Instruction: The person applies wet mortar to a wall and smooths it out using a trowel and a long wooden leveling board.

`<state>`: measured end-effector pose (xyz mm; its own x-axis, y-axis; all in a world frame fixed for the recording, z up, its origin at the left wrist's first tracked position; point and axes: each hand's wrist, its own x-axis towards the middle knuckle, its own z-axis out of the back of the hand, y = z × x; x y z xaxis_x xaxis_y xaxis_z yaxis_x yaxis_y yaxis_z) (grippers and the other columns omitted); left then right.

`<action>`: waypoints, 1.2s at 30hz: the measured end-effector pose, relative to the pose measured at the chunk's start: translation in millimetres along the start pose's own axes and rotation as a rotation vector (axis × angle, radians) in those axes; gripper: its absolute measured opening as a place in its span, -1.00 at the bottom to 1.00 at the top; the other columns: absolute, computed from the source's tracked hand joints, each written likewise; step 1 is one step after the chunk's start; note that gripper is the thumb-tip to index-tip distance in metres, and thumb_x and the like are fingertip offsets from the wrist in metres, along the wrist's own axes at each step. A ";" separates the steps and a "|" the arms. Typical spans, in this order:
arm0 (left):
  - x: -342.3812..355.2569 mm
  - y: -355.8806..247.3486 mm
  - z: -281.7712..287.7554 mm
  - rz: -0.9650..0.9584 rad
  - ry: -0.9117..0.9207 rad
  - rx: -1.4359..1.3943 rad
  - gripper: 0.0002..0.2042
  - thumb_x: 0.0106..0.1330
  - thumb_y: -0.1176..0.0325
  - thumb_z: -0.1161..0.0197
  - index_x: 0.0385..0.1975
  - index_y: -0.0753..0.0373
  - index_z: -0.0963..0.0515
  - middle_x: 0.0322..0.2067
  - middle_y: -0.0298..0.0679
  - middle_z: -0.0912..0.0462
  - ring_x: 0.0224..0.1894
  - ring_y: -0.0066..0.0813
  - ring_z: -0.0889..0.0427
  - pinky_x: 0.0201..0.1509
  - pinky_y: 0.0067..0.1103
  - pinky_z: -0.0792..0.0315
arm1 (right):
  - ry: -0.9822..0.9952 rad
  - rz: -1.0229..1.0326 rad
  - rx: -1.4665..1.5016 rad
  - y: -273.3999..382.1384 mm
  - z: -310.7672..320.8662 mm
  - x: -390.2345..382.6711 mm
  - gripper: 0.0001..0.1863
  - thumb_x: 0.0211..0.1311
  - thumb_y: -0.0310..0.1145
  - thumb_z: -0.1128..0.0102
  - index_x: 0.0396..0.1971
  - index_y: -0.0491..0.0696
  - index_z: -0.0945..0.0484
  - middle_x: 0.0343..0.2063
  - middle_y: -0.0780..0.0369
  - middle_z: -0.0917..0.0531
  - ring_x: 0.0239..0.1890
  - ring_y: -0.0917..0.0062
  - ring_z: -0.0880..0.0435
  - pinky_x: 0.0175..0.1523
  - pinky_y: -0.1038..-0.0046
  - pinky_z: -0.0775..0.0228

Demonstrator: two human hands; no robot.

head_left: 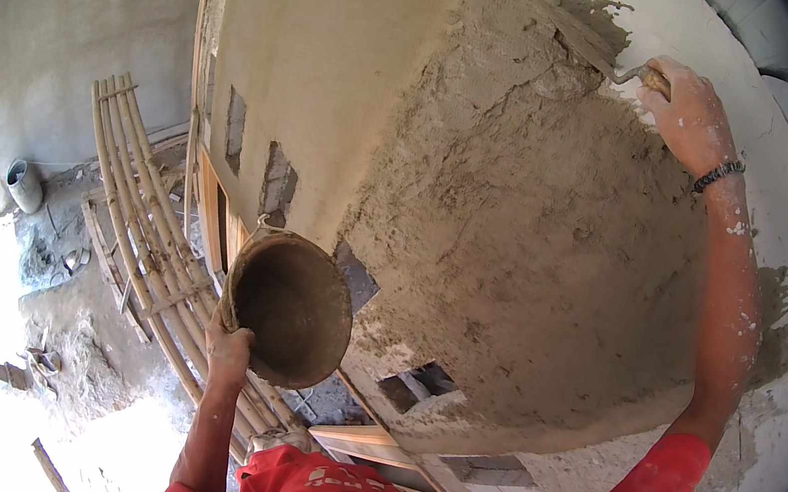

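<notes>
My right hand (pixel 691 115) is raised high against the wall and grips the handle of a trowel (pixel 589 44), whose blade lies flat on the wet grey plaster (pixel 519 213) near the patch's upper edge. My left hand (pixel 228 352) holds a round, dirty metal pan (pixel 290 307) by its lower rim, tilted so its inside faces me; it looks empty. The rough plaster patch covers the middle of the wall, with smoother, paler wall (pixel 330 56) to its left.
A bundle of bamboo poles (pixel 143 201) leans below on the left. A grey bucket (pixel 24 185) stands on the rubble-strewn ground far below. Wooden planks (pixel 367 439) and openings in the wall lie under the plaster patch.
</notes>
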<state>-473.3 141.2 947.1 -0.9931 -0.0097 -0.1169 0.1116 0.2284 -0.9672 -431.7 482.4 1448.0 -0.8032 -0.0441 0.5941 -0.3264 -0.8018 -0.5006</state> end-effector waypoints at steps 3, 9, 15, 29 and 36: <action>-11.0 -3.0 -5.3 0.012 -0.011 -0.013 -0.34 -0.09 0.74 0.02 0.19 0.36 -0.37 -0.13 -0.19 -0.62 -0.15 -0.44 -0.60 -0.08 -0.59 -0.49 | -0.082 0.017 -0.002 -5.6 16.6 -18.7 -0.65 0.19 -0.28 -0.14 -0.05 -0.12 -0.52 -0.20 0.05 -0.65 -0.06 0.12 -0.58 0.09 0.20 -0.39; -39.3 -7.2 -23.1 0.037 -0.002 -0.052 -0.37 -0.09 0.74 0.02 0.15 0.37 -0.39 -0.16 -0.20 -0.62 -0.17 -0.44 -0.60 -0.07 -0.58 -0.50 | -0.013 0.114 0.444 -21.0 55.7 -45.7 -0.58 0.22 -0.25 -0.17 0.02 -0.16 -0.51 -0.39 0.15 -0.62 -0.41 0.49 -0.59 -0.26 0.46 -0.44; -72.6 -8.6 -29.7 0.058 -0.032 -0.051 -0.35 -0.09 0.75 0.02 0.17 0.36 -0.38 -0.15 -0.19 -0.62 -0.20 -0.43 -0.61 -0.14 -0.59 -0.51 | 0.312 0.288 1.152 -5.2 59.2 -58.3 -0.53 0.26 -0.20 -0.17 0.06 -0.20 -0.47 -0.50 0.22 -0.57 -0.55 0.61 -0.54 -0.42 0.54 -0.42; -138.9 10.1 -32.5 0.014 -0.145 0.014 -0.35 -0.03 0.69 0.02 0.22 0.32 -0.35 -0.17 -0.20 -0.62 -0.30 -0.49 -0.60 -0.31 -0.61 -0.50 | 0.125 -0.102 0.715 -65.1 -8.2 -91.1 -0.41 0.28 -0.07 -0.11 0.20 -0.13 -0.41 -0.48 0.31 -0.50 -0.59 0.72 -0.42 -0.50 0.61 -0.32; -143.5 12.5 -32.6 0.042 -0.114 0.041 -0.43 0.02 0.67 -0.05 0.16 0.34 -0.38 -0.26 -0.22 -0.61 -0.33 -0.51 -0.60 -0.24 -0.61 -0.50 | 0.974 0.124 0.817 64.6 -105.5 -219.1 -0.51 0.15 -0.24 -0.22 0.04 -0.21 -0.49 -0.45 0.27 -0.51 -0.48 0.71 -0.47 -0.38 0.57 -0.34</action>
<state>-330.6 177.2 959.2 -0.9773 -0.1124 -0.1798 0.1564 0.1905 -0.9691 -329.4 503.2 1219.1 -0.9511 0.0307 -0.3074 -0.1016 -0.9708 0.2172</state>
